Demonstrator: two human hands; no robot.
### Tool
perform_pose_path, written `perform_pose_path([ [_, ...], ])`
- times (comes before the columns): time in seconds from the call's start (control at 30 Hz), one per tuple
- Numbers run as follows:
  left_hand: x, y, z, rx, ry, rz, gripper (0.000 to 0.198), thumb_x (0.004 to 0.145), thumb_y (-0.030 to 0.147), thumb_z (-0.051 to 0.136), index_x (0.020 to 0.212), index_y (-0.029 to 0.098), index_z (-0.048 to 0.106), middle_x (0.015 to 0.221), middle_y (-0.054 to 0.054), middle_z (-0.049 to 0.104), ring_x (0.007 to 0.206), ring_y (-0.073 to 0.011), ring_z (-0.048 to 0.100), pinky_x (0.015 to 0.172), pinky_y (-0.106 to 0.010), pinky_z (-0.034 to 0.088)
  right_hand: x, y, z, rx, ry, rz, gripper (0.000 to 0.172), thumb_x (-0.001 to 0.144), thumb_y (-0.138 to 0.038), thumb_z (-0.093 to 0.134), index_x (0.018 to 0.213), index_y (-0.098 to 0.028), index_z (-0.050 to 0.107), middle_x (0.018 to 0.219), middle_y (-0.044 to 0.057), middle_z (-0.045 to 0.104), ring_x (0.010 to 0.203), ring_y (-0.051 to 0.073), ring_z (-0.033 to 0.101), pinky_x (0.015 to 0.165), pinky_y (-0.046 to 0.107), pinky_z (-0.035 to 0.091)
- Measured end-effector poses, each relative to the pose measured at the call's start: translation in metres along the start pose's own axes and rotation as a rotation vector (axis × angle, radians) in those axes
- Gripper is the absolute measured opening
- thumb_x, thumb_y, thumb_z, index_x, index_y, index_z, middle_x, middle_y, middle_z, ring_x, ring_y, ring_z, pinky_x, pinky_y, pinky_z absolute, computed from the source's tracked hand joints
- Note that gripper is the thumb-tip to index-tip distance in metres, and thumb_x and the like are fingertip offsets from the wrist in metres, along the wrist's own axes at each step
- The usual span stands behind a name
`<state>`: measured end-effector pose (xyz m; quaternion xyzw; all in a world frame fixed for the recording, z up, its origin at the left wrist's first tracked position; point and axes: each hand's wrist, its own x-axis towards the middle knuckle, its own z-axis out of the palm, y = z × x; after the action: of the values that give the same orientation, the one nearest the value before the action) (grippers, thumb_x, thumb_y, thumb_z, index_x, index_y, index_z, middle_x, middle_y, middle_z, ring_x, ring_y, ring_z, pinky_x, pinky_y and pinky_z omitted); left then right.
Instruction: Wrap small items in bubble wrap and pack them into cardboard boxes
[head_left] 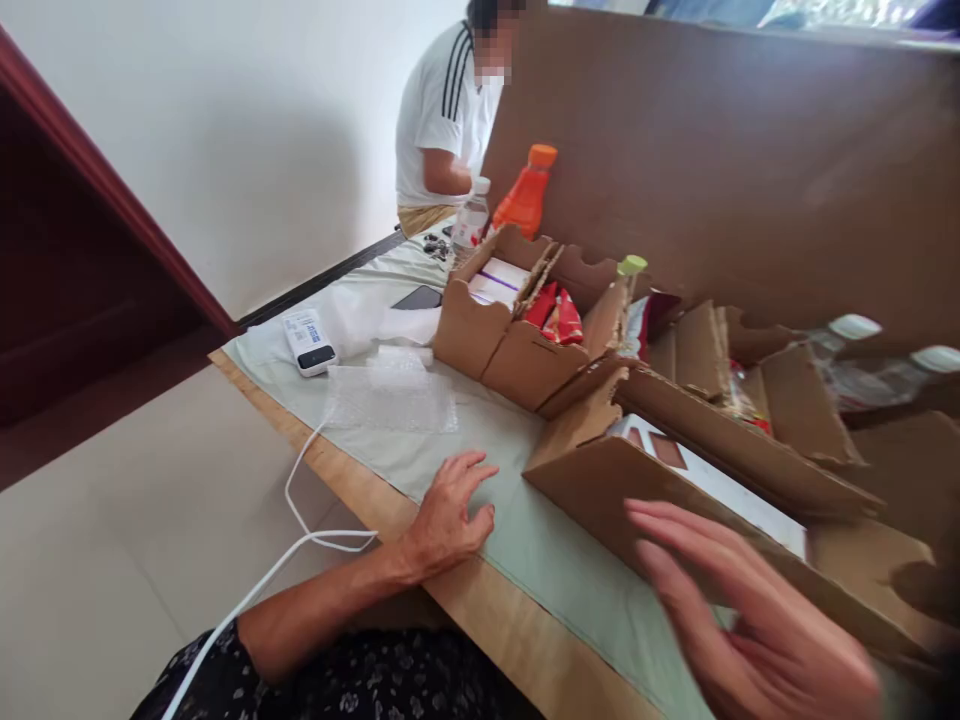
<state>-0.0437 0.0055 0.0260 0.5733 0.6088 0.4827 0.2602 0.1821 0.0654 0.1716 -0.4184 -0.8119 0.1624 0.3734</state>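
Observation:
My left hand [452, 512] rests at the table's front edge on the pale green cloth [517, 560], its fingers apart and holding nothing. Blurred a little by motion, my right hand [750, 610] is held in front of the long cardboard box [585, 490], fingers stretched out with nothing in them. Whether it touches the box I cannot tell. Inside that box lies a white carton [720, 490] with a brownish-red square on it. A sheet of bubble wrap [394, 400] lies beyond my left hand.
Cardboard bins hold red snack packets [555, 315] and a white carton [499, 280]. Behind stand an orange bottle [525, 195] and clear bottles [471, 220]. A white device [309, 342], a dark phone [418, 298] and a white cable [300, 545] are left. A person [442, 120] sits beyond.

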Motion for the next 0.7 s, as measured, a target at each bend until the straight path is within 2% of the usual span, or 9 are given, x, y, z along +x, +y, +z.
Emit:
perform_pose_path([
  [0.1,-0.015,-0.016,-0.002,0.035,0.028,0.078,0.05,0.079,0.006,0.059,0.127,0.019,0.065,0.144,-0.017,0.058,0.144,-0.0347,0.047,0.119,-0.063,0.041,0.048,-0.038,0.062,0.055,-0.239,-0.329,0.018,0.096,-0.028,0.061,0.105,-0.027,0.077,0.109,0.006,0.078,0.098,0.023,0.074,0.087,0.038,0.062],
  [0.23,-0.022,-0.023,0.001,0.041,0.059,0.163,0.049,0.077,0.003,0.058,0.123,0.018,0.066,0.145,-0.017,0.056,0.15,-0.0369,0.039,0.119,-0.064,0.04,0.123,-0.065,0.152,-0.03,-0.37,-0.482,0.027,0.098,-0.017,0.054,0.11,-0.023,0.077,0.116,0.008,0.076,0.108,0.024,0.07,0.095,0.044,0.059],
  [0.3,-0.022,-0.023,0.003,0.039,0.069,0.149,0.049,0.076,0.002,0.058,0.121,0.018,0.066,0.145,-0.017,0.056,0.15,-0.0377,0.038,0.119,-0.065,0.041,0.156,-0.08,0.199,-0.155,-0.462,-0.568,0.029,0.095,-0.011,0.057,0.11,-0.023,0.078,0.136,0.01,0.069,0.127,0.029,0.061,0.101,0.05,0.055],
  [0.37,-0.021,-0.023,0.005,0.04,0.076,0.117,0.049,0.076,0.002,0.057,0.121,0.019,0.066,0.144,-0.016,0.056,0.15,-0.0381,0.039,0.118,-0.066,0.041,0.179,-0.096,0.245,-0.246,-0.607,-0.671,0.027,0.092,-0.008,0.06,0.105,-0.021,0.08,0.156,0.011,0.053,0.145,0.034,0.046,0.107,0.055,0.049],
  [0.43,-0.02,-0.024,0.006,0.035,0.074,0.1,0.049,0.076,0.003,0.058,0.121,0.02,0.066,0.143,-0.016,0.057,0.15,-0.0381,0.039,0.118,-0.066,0.043,0.194,-0.111,0.283,-0.294,-0.736,-0.723,0.032,0.09,-0.003,0.06,0.112,-0.018,0.078,0.165,0.012,0.041,0.153,0.037,0.035,0.111,0.058,0.046],
  [0.47,-0.019,-0.025,0.006,0.031,0.071,0.099,0.048,0.077,0.004,0.058,0.121,0.019,0.066,0.142,-0.016,0.058,0.15,-0.038,0.039,0.117,-0.066,0.043,0.199,-0.117,0.297,-0.301,-0.781,-0.715,0.039,0.089,0.0,0.059,0.121,-0.016,0.074,0.165,0.013,0.04,0.154,0.036,0.033,0.112,0.058,0.045],
  [0.57,-0.019,-0.027,0.006,0.021,0.064,0.099,0.045,0.078,0.005,0.059,0.12,0.018,0.066,0.141,-0.017,0.059,0.15,-0.038,0.039,0.118,-0.064,0.044,0.21,-0.124,0.314,-0.238,-0.773,-0.593,0.057,0.09,0.003,0.052,0.145,-0.012,0.057,0.161,0.015,0.045,0.151,0.031,0.039,0.116,0.057,0.043],
  [0.63,-0.019,-0.026,0.006,0.01,0.059,0.097,0.045,0.078,0.005,0.059,0.12,0.017,0.067,0.141,-0.017,0.059,0.149,-0.0385,0.04,0.118,-0.065,0.044,0.216,-0.12,0.303,-0.132,-0.65,-0.529,0.059,0.092,0.001,0.05,0.149,-0.012,0.052,0.16,0.013,0.047,0.15,0.028,0.042,0.121,0.055,0.039],
  [0.7,-0.019,-0.025,0.006,-0.009,0.057,0.096,0.046,0.077,0.005,0.059,0.121,0.017,0.067,0.142,-0.018,0.059,0.148,-0.0388,0.041,0.118,-0.065,0.043,0.221,-0.112,0.28,-0.003,-0.506,-0.509,0.058,0.092,-0.003,0.051,0.149,-0.016,0.052,0.161,0.01,0.047,0.149,0.026,0.042,0.122,0.054,0.038],
])
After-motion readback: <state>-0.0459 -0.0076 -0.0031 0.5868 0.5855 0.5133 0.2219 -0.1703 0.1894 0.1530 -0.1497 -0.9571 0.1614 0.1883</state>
